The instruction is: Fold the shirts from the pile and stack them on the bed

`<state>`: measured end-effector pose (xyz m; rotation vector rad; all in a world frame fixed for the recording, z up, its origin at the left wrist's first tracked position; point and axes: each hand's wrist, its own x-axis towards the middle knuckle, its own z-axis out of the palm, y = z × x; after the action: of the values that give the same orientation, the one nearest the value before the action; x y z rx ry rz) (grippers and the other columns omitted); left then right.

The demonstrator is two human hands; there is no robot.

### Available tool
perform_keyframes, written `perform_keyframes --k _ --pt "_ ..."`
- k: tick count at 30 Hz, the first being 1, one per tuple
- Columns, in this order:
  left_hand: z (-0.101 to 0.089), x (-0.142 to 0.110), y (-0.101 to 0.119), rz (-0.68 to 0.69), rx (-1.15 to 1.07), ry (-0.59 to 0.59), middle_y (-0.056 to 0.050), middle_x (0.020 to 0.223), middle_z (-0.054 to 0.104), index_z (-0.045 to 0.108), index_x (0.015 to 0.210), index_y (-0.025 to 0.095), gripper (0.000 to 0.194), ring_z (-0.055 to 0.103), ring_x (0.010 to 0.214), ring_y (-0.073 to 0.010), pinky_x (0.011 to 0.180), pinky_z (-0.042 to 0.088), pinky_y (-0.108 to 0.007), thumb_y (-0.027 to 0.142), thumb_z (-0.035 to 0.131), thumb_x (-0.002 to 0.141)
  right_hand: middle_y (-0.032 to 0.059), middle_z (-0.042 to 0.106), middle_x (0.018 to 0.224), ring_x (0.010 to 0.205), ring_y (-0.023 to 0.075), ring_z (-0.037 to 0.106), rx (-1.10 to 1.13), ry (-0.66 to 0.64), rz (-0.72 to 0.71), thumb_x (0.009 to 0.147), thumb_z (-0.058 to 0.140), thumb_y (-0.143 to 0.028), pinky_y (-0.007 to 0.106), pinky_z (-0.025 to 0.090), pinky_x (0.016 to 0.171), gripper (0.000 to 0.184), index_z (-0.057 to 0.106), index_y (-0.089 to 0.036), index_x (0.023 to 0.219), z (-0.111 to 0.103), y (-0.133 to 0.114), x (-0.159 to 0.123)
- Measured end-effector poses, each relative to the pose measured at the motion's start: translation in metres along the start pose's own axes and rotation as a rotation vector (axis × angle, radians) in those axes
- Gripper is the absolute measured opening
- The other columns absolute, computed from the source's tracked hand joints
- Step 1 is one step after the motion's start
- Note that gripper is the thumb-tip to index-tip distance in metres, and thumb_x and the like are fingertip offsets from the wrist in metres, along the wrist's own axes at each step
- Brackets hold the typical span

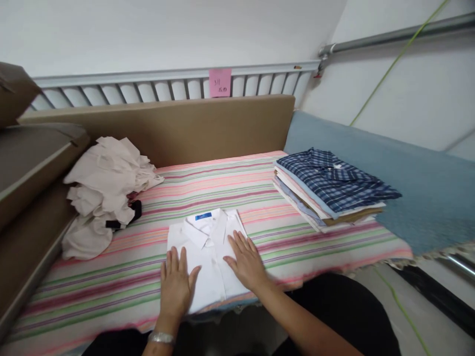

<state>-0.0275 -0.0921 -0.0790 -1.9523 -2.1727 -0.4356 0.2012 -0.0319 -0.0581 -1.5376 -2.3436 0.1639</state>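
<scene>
A white collared shirt (pixel 210 277) lies folded, front side up, near the front edge of the striped cloth (pixel 122 277). Its collar points away from me, with a blue label inside the neck. My left hand (pixel 176 282) rests flat on the shirt's left side, fingers stretched out. On the right side of the shirt, below the collar, my right hand (pixel 245 259) lies flat with its fingers extended. Neither hand grips anything.
To the right stands a stack of folded shirts, a blue plaid shirt (pixel 330 178) on top. A crumpled heap of off-white cloth (pixel 107 183) lies at the left beside cardboard boxes (pixel 33 163). A brown board (pixel 208 126) borders the back, before a radiator (pixel 163 91).
</scene>
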Motion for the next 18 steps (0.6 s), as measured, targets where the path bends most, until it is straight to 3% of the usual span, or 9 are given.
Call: perform_keyframes --k 9,12,14,18 --pt "0.003 0.003 0.003 -0.020 -0.038 0.011 -0.022 0.146 0.029 0.033 0.139 0.013 0.068 0.023 0.136 -0.0340 0.106 0.025 -0.055 0.054 0.036 0.086 0.0078 0.024 0.149 0.138 0.0240 0.020 -0.003 0.020 -0.004 0.088 0.041 -0.052 0.042 0.015 0.112 0.061 0.035 -0.020 0.140 0.002 -0.003 0.001" --pt "0.003 0.003 -0.001 -0.046 -0.126 0.040 -0.020 0.145 0.032 0.037 0.137 0.013 0.065 0.025 0.136 -0.0340 0.106 0.025 -0.056 0.053 0.039 0.085 0.0085 0.028 0.148 0.137 0.0244 0.023 0.042 0.026 -0.007 0.087 0.044 -0.049 0.043 0.018 0.112 0.059 0.040 -0.019 0.138 0.001 -0.003 0.003" --pt "0.004 0.003 -0.011 -0.064 -0.254 0.046 -0.017 0.143 0.037 0.042 0.134 0.013 0.059 0.028 0.135 -0.0298 0.108 0.026 -0.052 0.049 0.037 0.087 0.0084 0.036 0.144 0.135 0.0229 0.028 0.165 0.041 0.004 0.089 0.043 -0.043 0.041 0.021 0.111 0.050 0.047 -0.018 0.132 -0.003 0.003 0.006" --pt "0.010 -0.003 -0.036 -0.124 -0.543 0.079 -0.012 0.138 0.046 0.049 0.127 0.014 0.049 0.040 0.129 -0.0197 0.108 0.035 -0.038 0.040 0.029 0.091 0.0083 0.056 0.129 0.120 0.0184 0.049 0.595 0.088 0.318 0.089 0.038 -0.027 0.033 0.038 0.101 0.038 0.058 -0.016 0.120 -0.018 0.031 0.010"
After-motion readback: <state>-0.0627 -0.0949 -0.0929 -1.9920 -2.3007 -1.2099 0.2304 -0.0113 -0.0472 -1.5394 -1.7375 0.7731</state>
